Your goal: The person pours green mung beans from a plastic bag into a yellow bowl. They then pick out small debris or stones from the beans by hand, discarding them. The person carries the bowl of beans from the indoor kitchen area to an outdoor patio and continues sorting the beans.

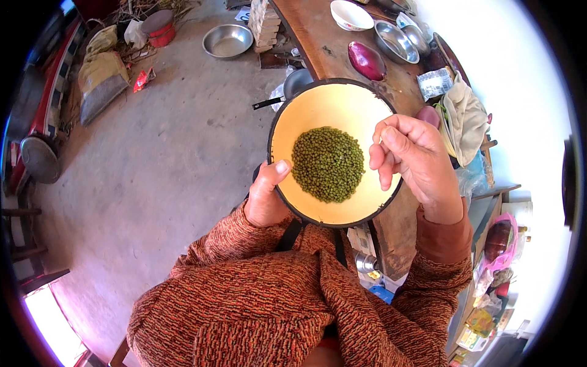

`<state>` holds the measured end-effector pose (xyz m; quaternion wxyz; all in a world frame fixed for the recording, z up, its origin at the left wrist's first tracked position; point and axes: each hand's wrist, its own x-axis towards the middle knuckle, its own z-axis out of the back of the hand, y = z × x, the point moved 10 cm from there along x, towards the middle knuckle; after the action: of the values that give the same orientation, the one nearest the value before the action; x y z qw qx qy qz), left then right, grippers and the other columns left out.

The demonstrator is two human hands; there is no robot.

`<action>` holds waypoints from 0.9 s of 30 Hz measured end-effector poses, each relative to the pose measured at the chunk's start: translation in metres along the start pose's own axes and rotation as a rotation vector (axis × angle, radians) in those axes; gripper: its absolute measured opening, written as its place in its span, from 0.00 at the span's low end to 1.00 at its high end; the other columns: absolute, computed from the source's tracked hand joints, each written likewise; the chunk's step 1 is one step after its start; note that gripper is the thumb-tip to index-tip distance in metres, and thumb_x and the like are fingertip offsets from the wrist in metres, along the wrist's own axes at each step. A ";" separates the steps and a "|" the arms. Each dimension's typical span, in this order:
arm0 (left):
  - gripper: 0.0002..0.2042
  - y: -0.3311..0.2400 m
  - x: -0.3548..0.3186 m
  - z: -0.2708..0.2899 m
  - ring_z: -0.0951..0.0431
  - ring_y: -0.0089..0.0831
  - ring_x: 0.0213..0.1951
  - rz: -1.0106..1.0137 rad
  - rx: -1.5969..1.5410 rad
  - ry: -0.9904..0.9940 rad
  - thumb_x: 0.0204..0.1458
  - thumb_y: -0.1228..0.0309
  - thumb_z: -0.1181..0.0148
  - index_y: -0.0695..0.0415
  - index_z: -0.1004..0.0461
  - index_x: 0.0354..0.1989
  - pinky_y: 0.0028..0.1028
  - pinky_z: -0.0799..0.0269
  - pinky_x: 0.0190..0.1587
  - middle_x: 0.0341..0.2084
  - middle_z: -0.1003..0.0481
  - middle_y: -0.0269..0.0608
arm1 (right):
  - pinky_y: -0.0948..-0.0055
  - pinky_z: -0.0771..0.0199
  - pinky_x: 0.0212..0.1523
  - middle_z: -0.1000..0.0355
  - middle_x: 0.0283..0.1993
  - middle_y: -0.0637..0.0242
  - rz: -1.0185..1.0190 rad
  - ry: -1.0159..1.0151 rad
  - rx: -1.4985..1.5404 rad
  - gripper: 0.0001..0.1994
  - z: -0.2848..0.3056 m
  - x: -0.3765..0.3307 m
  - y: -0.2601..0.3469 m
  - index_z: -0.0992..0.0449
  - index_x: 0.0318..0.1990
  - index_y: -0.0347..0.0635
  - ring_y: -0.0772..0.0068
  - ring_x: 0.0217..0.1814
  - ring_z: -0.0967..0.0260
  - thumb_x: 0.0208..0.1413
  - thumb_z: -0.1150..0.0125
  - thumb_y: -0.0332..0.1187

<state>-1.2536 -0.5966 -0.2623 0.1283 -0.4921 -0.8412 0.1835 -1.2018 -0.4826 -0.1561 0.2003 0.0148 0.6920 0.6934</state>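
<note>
My left hand grips the near-left rim of a yellow bowl with a dark edge, thumb over the rim and fingers underneath. Small green beans, like mung beans, lie heaped in the middle of the bowl. Over the bowl's right rim hovers my right hand, its thumb and forefinger pinched together and the other fingers curled. Whatever is in that pinch, if anything, is too small to make out.
A wooden table runs along the right, bearing a white bowl, a shiny purple oval thing, a metal bowl and a beige cloth. Beyond my bowl is a dark-handled pan. A metal basin sits on the floor.
</note>
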 end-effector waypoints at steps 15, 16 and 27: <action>0.37 -0.023 0.003 0.026 0.34 0.44 0.57 -0.106 0.153 -0.215 0.48 0.50 0.46 0.64 0.43 0.62 0.42 0.38 0.59 0.57 0.35 0.53 | 0.80 0.25 0.27 0.26 0.29 0.62 -0.050 -0.084 0.058 0.13 0.017 0.005 -0.014 0.28 0.40 0.33 0.77 0.24 0.27 0.64 0.51 0.37; 0.36 -0.030 0.002 0.032 0.34 0.43 0.57 -0.142 0.152 -0.236 0.49 0.52 0.47 0.64 0.42 0.62 0.41 0.39 0.59 0.57 0.35 0.52 | 0.80 0.24 0.27 0.26 0.29 0.62 -0.047 -0.082 0.045 0.13 0.018 0.005 -0.015 0.28 0.40 0.33 0.77 0.24 0.27 0.64 0.51 0.37; 0.30 -0.081 -0.002 0.070 0.32 0.40 0.55 -0.422 0.119 -0.345 0.51 0.55 0.48 0.63 0.38 0.59 0.38 0.38 0.58 0.54 0.31 0.47 | 0.80 0.28 0.37 0.26 0.31 0.67 0.098 -0.237 -0.338 0.11 0.062 0.007 -0.021 0.26 0.37 0.33 0.79 0.33 0.28 0.61 0.46 0.35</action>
<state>-1.3437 -0.6479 -0.2897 0.0474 -0.2590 -0.9223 0.2829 -1.1841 -0.4224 -0.1759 0.2461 0.0963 0.5359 0.8019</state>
